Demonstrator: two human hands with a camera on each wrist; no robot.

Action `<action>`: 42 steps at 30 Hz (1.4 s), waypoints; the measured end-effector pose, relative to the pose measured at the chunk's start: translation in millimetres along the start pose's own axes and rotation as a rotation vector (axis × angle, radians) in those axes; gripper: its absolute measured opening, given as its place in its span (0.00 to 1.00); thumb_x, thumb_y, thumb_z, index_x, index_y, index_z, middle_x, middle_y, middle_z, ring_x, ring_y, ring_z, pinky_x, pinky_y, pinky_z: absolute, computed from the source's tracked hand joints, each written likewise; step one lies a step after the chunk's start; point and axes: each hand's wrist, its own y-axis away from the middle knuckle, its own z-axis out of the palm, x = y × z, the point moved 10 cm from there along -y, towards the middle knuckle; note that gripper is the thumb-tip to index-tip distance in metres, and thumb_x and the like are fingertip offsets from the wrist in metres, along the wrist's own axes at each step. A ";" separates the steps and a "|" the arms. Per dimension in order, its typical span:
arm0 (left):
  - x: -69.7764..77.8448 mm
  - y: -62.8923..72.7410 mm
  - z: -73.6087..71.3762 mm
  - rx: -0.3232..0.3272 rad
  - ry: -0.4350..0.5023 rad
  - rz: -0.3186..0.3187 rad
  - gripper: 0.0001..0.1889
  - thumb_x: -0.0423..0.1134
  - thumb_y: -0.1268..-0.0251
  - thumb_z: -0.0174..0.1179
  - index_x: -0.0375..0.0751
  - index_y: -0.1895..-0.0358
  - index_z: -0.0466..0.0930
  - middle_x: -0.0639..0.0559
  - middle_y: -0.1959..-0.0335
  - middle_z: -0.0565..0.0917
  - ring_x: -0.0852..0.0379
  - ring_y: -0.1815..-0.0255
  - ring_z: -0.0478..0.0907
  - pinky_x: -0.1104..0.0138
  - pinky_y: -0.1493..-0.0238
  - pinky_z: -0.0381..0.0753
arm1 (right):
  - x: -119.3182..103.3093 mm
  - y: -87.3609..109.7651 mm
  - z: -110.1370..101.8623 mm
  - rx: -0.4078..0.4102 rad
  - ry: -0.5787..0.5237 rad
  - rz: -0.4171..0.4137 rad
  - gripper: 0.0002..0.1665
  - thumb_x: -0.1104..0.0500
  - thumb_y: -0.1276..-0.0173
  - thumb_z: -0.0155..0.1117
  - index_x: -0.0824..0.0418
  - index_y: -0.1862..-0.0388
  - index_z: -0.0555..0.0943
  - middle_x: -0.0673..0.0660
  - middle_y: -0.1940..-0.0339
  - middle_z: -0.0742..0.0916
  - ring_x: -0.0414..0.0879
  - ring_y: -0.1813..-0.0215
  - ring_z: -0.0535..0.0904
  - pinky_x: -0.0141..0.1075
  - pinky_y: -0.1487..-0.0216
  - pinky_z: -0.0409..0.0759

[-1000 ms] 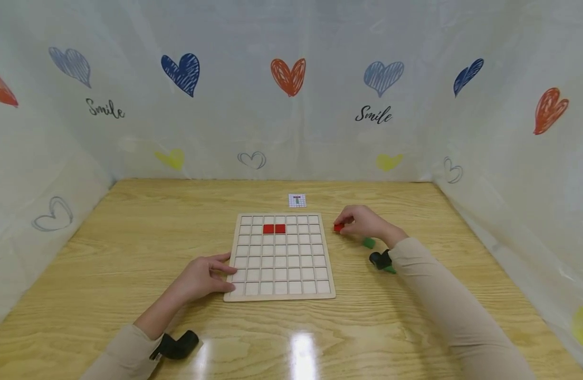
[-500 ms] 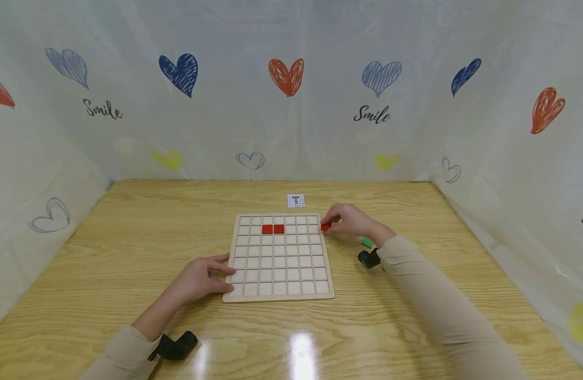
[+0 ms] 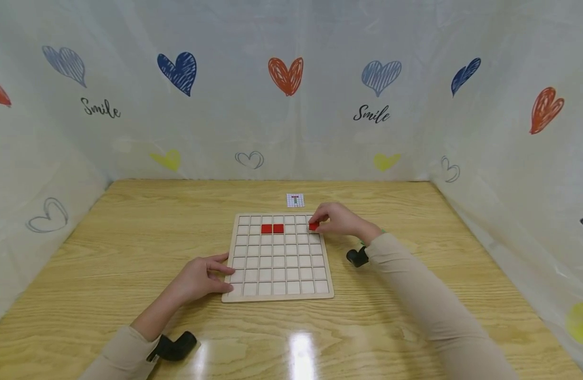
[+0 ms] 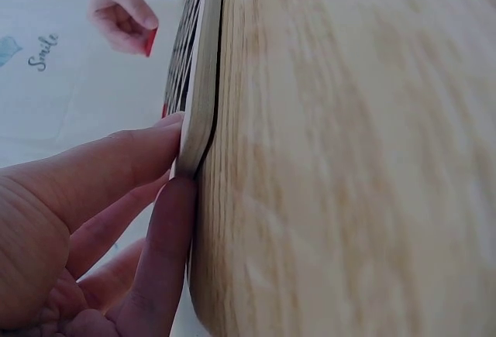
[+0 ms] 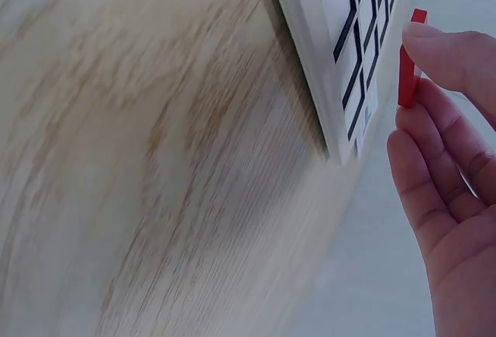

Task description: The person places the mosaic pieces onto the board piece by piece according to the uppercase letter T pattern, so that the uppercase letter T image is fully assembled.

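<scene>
A pale wooden grid board (image 3: 279, 262) lies flat on the table, two red square tiles (image 3: 272, 228) side by side in its second row from the back. My left hand (image 3: 202, 278) holds the board's left edge near the front corner; in the left wrist view its fingertips meet at the rim. Between thumb and fingertips, my right hand (image 3: 340, 219) pinches another red tile (image 5: 407, 62) by its edge. This tile overlaps the board's right side, level with the row of the two red tiles. Its broad face is mostly hidden by the fingers in the right wrist view.
Behind the board lies a small printed card (image 3: 295, 200) with a red and green T on a grid. A bit of green (image 3: 362, 243) shows beside the right cuff. A black wrist device (image 3: 176, 346) sits at the left cuff. White sheeting with hearts (image 3: 286, 76) encloses the table (image 3: 130, 227).
My right hand has moved left with the pinched red tile, from beside the board to over its right side. The right forearm now mostly covers the green pieces. The left hand stays put.
</scene>
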 end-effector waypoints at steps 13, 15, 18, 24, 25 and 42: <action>1.1 -0.5 -0.2 0.001 -0.011 -0.009 0.18 0.35 0.56 0.73 0.34 0.58 0.85 0.36 0.34 0.65 0.60 0.69 0.79 0.68 0.67 0.77 | -14.3 -15.6 10.6 -0.023 -0.013 -0.025 0.12 0.68 0.42 0.66 0.66 0.58 0.85 0.53 0.63 0.83 0.46 0.59 0.77 0.36 0.54 0.75; 0.1 -1.1 -0.3 0.002 -0.016 -0.008 0.18 0.36 0.56 0.73 0.34 0.58 0.85 0.37 0.34 0.66 0.60 0.69 0.79 0.68 0.67 0.77 | -16.4 -18.9 13.7 -0.033 -0.015 -0.031 0.12 0.68 0.41 0.66 0.66 0.57 0.85 0.53 0.62 0.83 0.46 0.58 0.77 0.36 0.53 0.75; -1.1 -1.5 0.2 0.003 -0.017 -0.005 0.18 0.36 0.56 0.73 0.34 0.58 0.85 0.36 0.34 0.65 0.60 0.70 0.79 0.68 0.67 0.77 | -19.9 -24.0 17.7 -0.044 -0.017 -0.039 0.12 0.68 0.41 0.66 0.66 0.56 0.84 0.54 0.61 0.82 0.46 0.57 0.77 0.36 0.52 0.74; -1.5 -0.8 0.5 0.003 -0.009 -0.010 0.18 0.35 0.55 0.73 0.34 0.58 0.85 0.37 0.34 0.65 0.60 0.70 0.80 0.68 0.66 0.77 | -24.1 -32.1 23.9 -0.046 -0.006 -0.042 0.12 0.68 0.41 0.66 0.65 0.57 0.85 0.54 0.62 0.82 0.45 0.58 0.76 0.34 0.53 0.74; -1.2 -0.6 0.4 0.002 -0.008 -0.011 0.18 0.35 0.55 0.73 0.34 0.58 0.85 0.37 0.34 0.65 0.60 0.70 0.80 0.68 0.66 0.77 | -24.3 -33.2 25.0 -0.047 -0.003 -0.041 0.12 0.68 0.41 0.67 0.65 0.57 0.85 0.54 0.62 0.82 0.45 0.58 0.76 0.34 0.53 0.74; 1.0 0.7 -0.2 -0.002 -0.006 0.010 0.18 0.35 0.55 0.73 0.33 0.57 0.84 0.36 0.35 0.66 0.60 0.70 0.80 0.68 0.66 0.77 | -20.3 -48.9 38.1 -0.078 0.002 -0.007 0.12 0.67 0.43 0.69 0.64 0.58 0.85 0.54 0.61 0.83 0.44 0.58 0.77 0.32 0.55 0.74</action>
